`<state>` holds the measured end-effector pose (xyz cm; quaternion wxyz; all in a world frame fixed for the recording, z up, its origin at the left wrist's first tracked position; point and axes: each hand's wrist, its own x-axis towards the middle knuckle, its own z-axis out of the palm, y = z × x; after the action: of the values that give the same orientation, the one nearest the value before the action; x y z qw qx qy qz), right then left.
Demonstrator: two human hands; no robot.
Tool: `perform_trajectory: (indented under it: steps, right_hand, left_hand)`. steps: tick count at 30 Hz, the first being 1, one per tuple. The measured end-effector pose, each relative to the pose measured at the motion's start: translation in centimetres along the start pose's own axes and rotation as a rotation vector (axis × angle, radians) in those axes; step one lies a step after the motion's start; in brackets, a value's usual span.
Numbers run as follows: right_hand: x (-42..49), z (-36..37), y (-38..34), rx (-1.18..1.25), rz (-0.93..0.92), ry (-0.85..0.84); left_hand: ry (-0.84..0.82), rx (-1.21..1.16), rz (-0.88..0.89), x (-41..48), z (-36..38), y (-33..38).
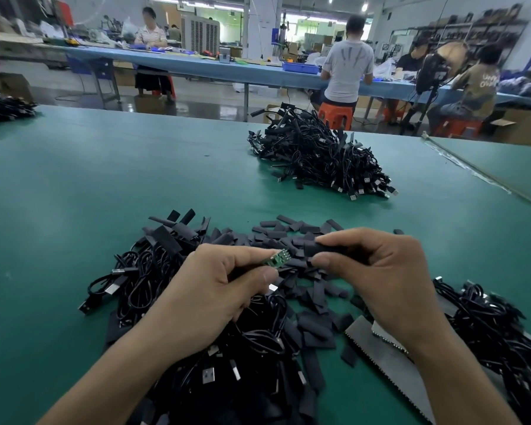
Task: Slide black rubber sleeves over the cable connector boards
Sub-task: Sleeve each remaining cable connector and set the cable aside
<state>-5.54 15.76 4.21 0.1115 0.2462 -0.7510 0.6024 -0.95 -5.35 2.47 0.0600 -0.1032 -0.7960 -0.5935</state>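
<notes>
Fingers (249,256) of the left hand (215,289) pinched a green board (276,258) above the cables (227,348) heaped on the counter (74,194). Just right of the board, the right hand (377,271) clamped its fingers on a black sleeve (328,250).

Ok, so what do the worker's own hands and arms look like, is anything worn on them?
Both are bare. The left hand and right hand have no gloves, rings or finger covers, and the nails that show are short. The left forearm and right forearm carry no sleeve, watch or wristband; clothing higher up is out of view.
</notes>
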Motion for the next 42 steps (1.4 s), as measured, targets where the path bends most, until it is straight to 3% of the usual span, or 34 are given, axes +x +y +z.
perform_trajectory:
  steps: [22, 30, 36, 42]
  right_hand:
    - [-0.2, 0.0, 0.4, -0.115, -0.031, -0.201]
    - [-0.2, 0.3, 0.5, -0.104, -0.008, -0.142]
    - [-0.3, 0.7, 0.5, -0.071, -0.014, -0.224]
    - [-0.2, 1.0, 1.0, -0.09, -0.036, -0.177]
  left_hand:
    - [-0.076, 0.231, 0.047, 0.0, 0.1, -0.6]
    - [-0.121, 0.093, -0.029, 0.2, 0.0, -0.7]
    - [-0.149, 0.098, 0.002, 0.0, 0.2, 0.0]
    - [-0.049, -0.039, -0.082, 0.2, 0.1, 0.0]
